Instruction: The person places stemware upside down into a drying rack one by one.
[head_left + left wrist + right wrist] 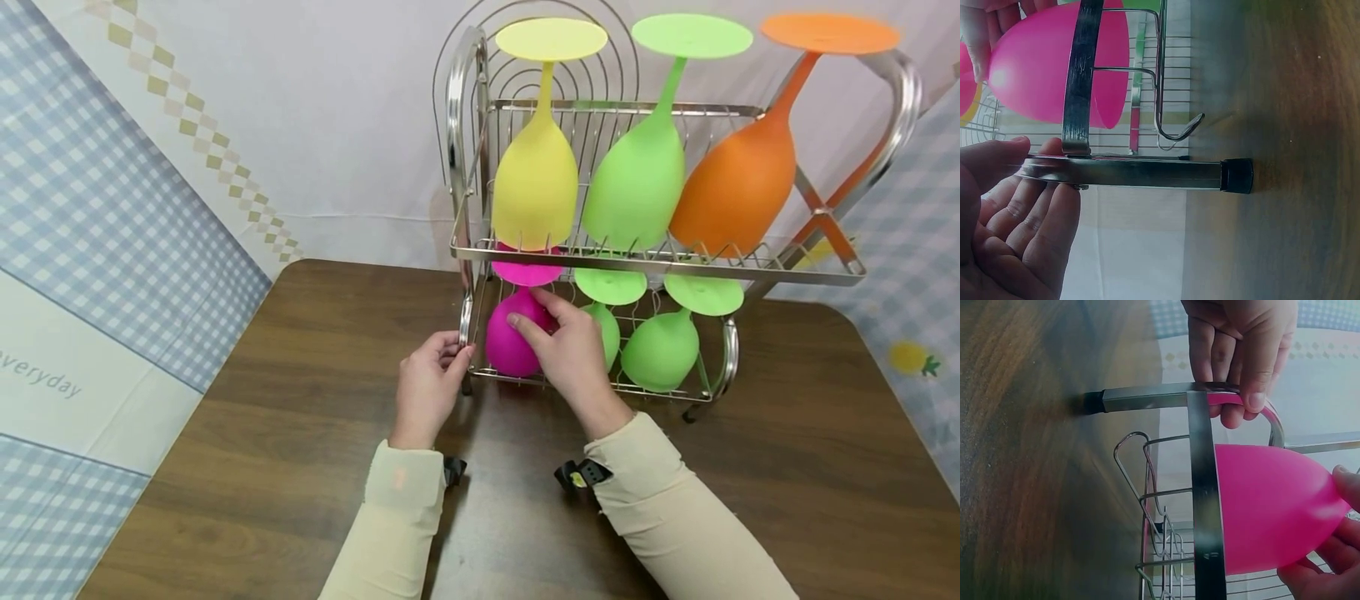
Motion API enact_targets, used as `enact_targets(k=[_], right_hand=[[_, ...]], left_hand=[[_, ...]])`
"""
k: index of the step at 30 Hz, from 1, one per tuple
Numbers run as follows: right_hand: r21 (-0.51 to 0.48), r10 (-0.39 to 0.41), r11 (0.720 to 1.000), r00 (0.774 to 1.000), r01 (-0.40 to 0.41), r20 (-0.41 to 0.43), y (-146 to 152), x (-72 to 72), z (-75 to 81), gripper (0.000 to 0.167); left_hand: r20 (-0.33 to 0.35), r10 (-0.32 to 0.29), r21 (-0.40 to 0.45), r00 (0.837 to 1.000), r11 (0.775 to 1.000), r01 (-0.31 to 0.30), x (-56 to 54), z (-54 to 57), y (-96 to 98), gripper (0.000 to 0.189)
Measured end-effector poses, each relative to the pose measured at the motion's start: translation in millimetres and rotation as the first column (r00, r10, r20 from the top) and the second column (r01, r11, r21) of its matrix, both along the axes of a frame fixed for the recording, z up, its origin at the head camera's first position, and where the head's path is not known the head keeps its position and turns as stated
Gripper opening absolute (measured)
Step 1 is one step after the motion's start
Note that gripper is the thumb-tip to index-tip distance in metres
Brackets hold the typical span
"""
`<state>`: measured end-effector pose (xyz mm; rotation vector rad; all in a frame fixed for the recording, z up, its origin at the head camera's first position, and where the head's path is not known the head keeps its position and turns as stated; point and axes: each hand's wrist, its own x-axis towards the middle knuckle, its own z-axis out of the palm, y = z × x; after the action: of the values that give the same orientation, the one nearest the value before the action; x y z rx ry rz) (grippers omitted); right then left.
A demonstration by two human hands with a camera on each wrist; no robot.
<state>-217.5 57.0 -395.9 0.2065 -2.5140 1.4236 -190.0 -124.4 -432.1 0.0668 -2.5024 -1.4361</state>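
A pink goblet (512, 340) stands upside down at the left end of the lower tier of a metal dish rack (660, 268). My right hand (573, 350) holds it near the top of its bowl, thumb on the near side, as the right wrist view also shows. My left hand (429, 382) grips the rack's left front leg (1147, 172) between thumb and fingers. Beside the pink one, two green goblets (660, 350) stand inverted on the same tier, the nearer partly hidden by my right hand.
Above, the upper tier carries an inverted yellow goblet (536, 183), a light green goblet (636, 187) and an orange goblet (738, 183). The rack stands toward the back of a brown wooden table (247, 442). Behind it hangs a white cloth (360, 125).
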Motion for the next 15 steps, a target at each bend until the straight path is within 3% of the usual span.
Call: enact_targets(k=[15], right_hand=[[0.000,0.008,1.000,1.000,-0.008,0.000,-7.6,-3.0,-9.0,0.049]], left_hand=[[-0.008,-0.001,0.009,1.000,1.000,0.002,-1.4,-1.7,-0.4,0.023]])
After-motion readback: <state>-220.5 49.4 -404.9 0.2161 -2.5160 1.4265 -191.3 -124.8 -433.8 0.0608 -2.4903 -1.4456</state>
